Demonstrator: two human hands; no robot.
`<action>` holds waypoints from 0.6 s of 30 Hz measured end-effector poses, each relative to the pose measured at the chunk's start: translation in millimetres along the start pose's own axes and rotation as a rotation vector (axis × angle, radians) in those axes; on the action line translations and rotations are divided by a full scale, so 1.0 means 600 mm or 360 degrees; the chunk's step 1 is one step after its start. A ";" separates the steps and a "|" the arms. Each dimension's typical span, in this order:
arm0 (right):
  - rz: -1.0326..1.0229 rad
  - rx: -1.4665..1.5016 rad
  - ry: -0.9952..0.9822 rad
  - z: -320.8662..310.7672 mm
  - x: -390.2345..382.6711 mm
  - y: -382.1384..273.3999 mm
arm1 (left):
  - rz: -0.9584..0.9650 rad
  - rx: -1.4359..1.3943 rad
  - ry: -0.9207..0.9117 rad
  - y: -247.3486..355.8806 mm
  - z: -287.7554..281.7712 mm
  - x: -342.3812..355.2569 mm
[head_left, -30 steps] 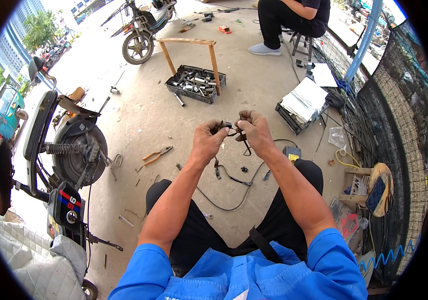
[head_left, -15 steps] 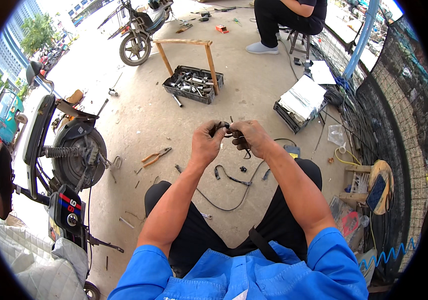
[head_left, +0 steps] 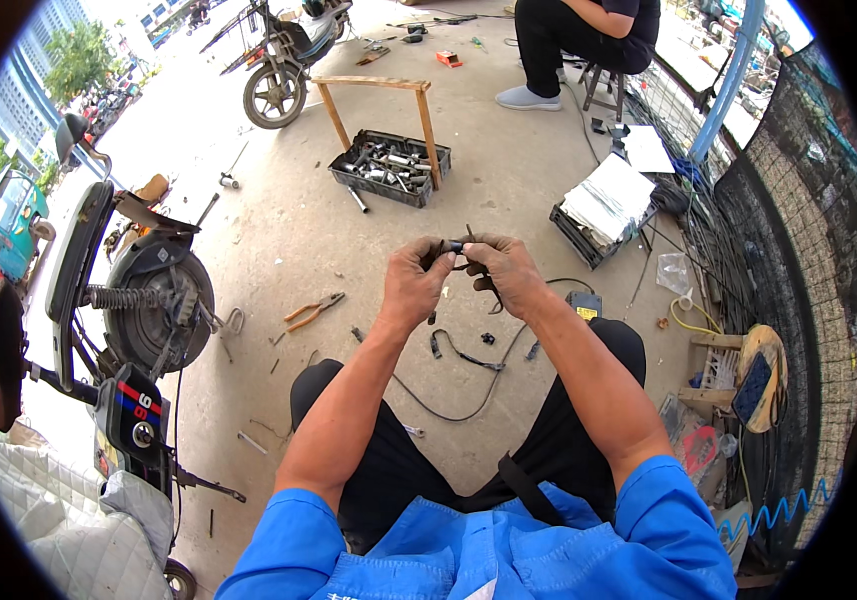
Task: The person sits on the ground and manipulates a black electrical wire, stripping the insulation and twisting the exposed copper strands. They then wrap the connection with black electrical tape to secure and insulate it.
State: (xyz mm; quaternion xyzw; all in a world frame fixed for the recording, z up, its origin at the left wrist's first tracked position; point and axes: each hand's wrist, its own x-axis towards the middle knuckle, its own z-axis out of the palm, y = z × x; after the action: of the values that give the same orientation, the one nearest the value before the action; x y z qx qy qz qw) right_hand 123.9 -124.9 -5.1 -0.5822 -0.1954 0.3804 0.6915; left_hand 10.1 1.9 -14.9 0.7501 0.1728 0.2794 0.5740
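Observation:
My left hand (head_left: 415, 283) and my right hand (head_left: 509, 275) meet in front of my knees. Both are closed, pinching a thin black cable (head_left: 458, 248) with a dark sleeve or connector on it, between thumbs and fingertips. Fingers hide much of that piece. One loose end hangs under my right hand. On the ground below lies a long black cable (head_left: 449, 417) in a loose loop. A shorter lead (head_left: 469, 357) with a black plug (head_left: 436, 345) is beside it. Orange-handled pliers (head_left: 315, 311) rest to the left, jaws parted.
A wooden-handled black tray (head_left: 389, 190) of metal tools stands ahead. Left is a partly stripped electric scooter (head_left: 154, 300). To the right are a crate with white sheets (head_left: 604, 200), a small box with a yellow label (head_left: 585, 303) and mesh fencing (head_left: 799, 200). A person (head_left: 589, 40) sits beyond.
My fingers have shifted slightly around the cable, and more of the dark piece between the thumbs shows. A cable end has come into sight below my left hand. The view has moved a little.

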 end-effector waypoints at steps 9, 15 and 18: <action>-0.0060 0.0006 -0.0054 -0.005 0.001 -0.004 | -0.0073 -0.0003 -0.0074 0.017 -0.002 -0.002; -0.0049 0.0026 -0.0097 -0.007 0.005 -0.005 | -0.0088 -0.0100 -0.0135 -0.001 -0.003 0.002; -0.0048 0.0059 -0.0143 -0.013 0.007 -0.005 | -0.0159 -0.0207 -0.0204 0.003 -0.007 0.004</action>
State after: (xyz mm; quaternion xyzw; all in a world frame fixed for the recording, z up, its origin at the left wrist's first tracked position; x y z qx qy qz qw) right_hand 133.0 -127.0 -4.6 -0.5485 -0.2278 0.3993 0.6984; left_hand 9.4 5.8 -11.8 0.7181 0.1544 0.2123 0.6446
